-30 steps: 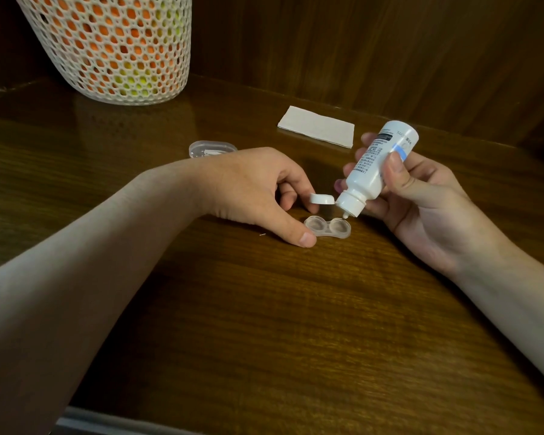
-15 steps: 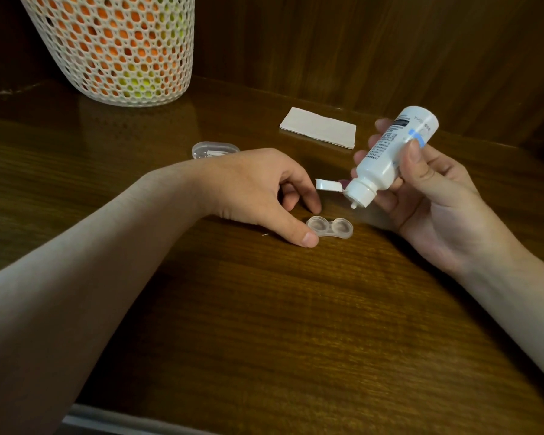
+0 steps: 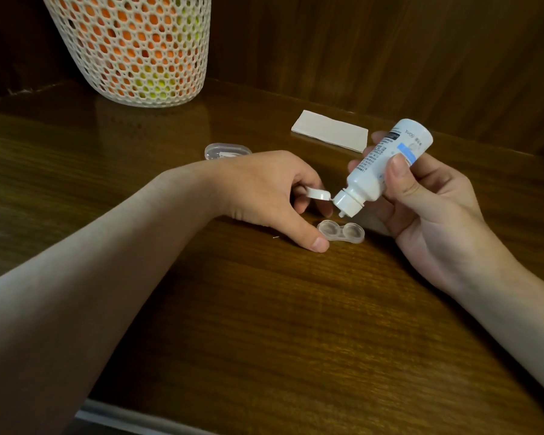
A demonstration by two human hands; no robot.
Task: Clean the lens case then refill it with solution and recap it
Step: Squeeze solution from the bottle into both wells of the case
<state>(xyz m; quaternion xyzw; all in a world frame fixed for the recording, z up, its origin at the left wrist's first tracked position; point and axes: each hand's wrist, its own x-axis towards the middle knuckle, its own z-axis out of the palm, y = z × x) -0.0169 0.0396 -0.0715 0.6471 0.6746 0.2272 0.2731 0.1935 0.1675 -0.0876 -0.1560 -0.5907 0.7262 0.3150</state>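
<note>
A clear lens case (image 3: pixel 340 232) lies open on the wooden table (image 3: pixel 296 324), both round wells facing up. My left hand (image 3: pixel 264 196) pinches its left end between thumb and index finger. My right hand (image 3: pixel 427 208) grips a white solution bottle (image 3: pixel 387 164) tilted steeply, nozzle down. The nozzle tip hovers just above the case, near its middle and left well. The bottle's hinged flip cap (image 3: pixel 318 194) hangs open to the left, against the fingers of my left hand. I cannot tell whether liquid is in the wells.
A white mesh basket (image 3: pixel 132 48) with orange and yellow contents stands at the back left. A folded white tissue (image 3: pixel 330 130) lies behind the bottle. A small clear lid (image 3: pixel 226 151) sits behind my left wrist. A wooden wall closes the back.
The bottle lifted away from the right well, then came down again with its nozzle further left over the case. My left hand kept its hold on the case.
</note>
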